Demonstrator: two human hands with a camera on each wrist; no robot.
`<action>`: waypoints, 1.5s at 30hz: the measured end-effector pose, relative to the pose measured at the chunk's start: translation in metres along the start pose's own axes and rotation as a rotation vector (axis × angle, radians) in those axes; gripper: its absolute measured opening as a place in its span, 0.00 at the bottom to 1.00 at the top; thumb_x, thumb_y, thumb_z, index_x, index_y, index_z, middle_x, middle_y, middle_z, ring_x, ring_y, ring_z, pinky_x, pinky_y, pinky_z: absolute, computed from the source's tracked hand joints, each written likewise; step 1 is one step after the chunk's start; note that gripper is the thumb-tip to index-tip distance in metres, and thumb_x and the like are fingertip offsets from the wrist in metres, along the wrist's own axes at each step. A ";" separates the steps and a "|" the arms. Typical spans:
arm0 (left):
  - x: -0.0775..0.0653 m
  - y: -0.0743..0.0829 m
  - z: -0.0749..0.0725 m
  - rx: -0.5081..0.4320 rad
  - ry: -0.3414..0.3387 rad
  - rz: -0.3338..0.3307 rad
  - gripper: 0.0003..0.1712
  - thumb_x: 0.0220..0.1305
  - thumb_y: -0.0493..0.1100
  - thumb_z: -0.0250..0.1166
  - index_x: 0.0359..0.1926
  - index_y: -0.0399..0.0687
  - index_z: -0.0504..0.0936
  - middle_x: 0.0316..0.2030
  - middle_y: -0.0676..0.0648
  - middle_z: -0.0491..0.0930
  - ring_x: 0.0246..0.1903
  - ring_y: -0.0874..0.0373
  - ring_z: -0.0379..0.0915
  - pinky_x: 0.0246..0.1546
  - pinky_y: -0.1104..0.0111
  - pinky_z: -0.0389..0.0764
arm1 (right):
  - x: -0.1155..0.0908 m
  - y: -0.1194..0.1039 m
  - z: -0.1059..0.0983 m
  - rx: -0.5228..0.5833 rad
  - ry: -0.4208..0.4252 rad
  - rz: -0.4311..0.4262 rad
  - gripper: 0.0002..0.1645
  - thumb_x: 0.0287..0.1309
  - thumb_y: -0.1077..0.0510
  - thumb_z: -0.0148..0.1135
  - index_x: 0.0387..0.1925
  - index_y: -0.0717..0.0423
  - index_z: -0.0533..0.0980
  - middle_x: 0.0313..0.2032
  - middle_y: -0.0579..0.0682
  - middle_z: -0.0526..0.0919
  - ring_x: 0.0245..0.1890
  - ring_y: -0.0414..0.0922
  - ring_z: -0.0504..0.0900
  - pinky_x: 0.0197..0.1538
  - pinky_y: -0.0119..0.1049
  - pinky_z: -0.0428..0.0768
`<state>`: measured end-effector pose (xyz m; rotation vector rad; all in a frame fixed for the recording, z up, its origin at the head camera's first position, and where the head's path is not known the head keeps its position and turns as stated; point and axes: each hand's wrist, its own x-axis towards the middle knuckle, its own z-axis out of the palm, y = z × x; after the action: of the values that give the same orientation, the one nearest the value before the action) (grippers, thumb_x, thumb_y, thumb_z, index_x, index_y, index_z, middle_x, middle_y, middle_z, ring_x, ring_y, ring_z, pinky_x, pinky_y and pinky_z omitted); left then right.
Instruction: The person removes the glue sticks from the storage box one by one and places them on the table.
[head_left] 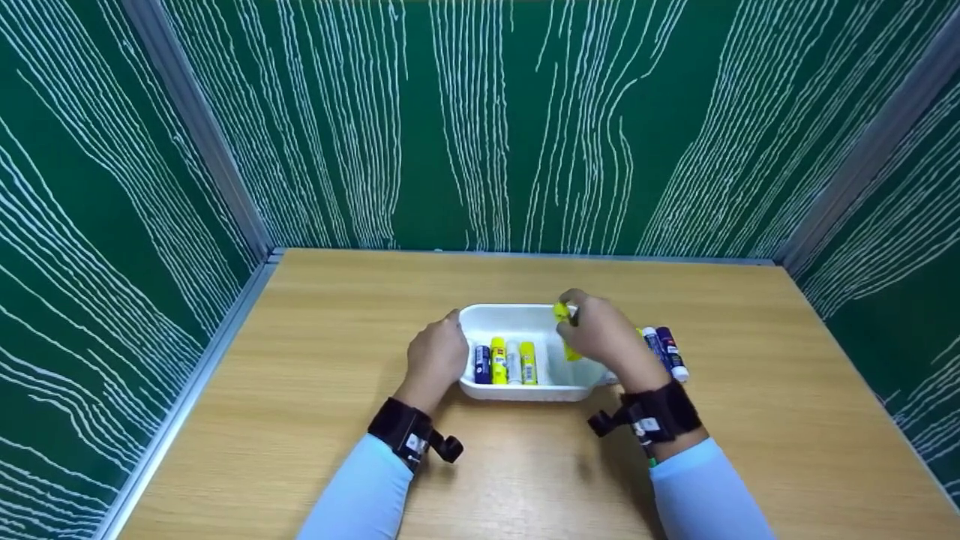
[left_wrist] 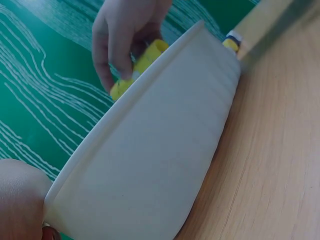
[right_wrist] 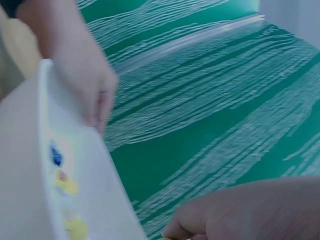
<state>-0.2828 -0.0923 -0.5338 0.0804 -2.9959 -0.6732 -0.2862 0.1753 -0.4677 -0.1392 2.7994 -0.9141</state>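
Observation:
A white plastic tray stands on the table, and my left hand grips its left rim. Inside, on the left, a dark blue glue stick, two yellow glue sticks and a whitish one lie side by side. Over the tray's right part, my right hand holds another yellow glue stick between thumb and fingers. The left wrist view shows that stick tilted just beyond the rim. In the right wrist view the held stick is almost wholly out of frame.
Right of the tray, more glue sticks lie on the table, among them a purple one and a blue one with a white cap; my right forearm partly covers them. Green panels with white streaks enclose the wooden table at the back and sides.

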 end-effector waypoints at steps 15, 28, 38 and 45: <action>-0.001 0.000 -0.001 0.016 0.002 0.011 0.27 0.93 0.43 0.46 0.79 0.41 0.78 0.57 0.34 0.93 0.52 0.40 0.94 0.48 0.47 0.95 | -0.015 0.038 -0.061 0.097 0.059 0.012 0.35 0.83 0.52 0.61 0.84 0.54 0.68 0.59 0.68 0.84 0.47 0.56 0.87 0.44 0.39 0.89; 0.001 0.001 -0.001 0.019 -0.036 -0.020 0.28 0.93 0.44 0.45 0.82 0.42 0.75 0.63 0.35 0.91 0.55 0.42 0.93 0.54 0.49 0.94 | -0.024 0.088 -0.093 0.120 0.089 0.087 0.42 0.85 0.48 0.59 0.89 0.55 0.60 0.65 0.71 0.80 0.53 0.59 0.87 0.49 0.42 0.90; 0.001 0.000 -0.002 -0.005 -0.028 -0.015 0.28 0.93 0.44 0.44 0.81 0.45 0.77 0.62 0.35 0.91 0.56 0.39 0.92 0.54 0.46 0.93 | -0.023 0.121 -0.100 0.069 0.115 0.151 0.41 0.85 0.52 0.59 0.88 0.62 0.60 0.65 0.76 0.79 0.53 0.63 0.87 0.50 0.46 0.90; 0.001 0.000 -0.004 -0.014 -0.028 -0.012 0.29 0.91 0.43 0.45 0.81 0.46 0.77 0.63 0.35 0.91 0.58 0.38 0.91 0.56 0.44 0.91 | -0.023 0.142 -0.101 0.059 0.062 0.238 0.41 0.84 0.53 0.58 0.88 0.62 0.59 0.69 0.78 0.75 0.61 0.68 0.81 0.64 0.66 0.87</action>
<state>-0.2835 -0.0941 -0.5305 0.0885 -3.0188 -0.7028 -0.2891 0.3510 -0.4686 0.2292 2.7627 -0.9546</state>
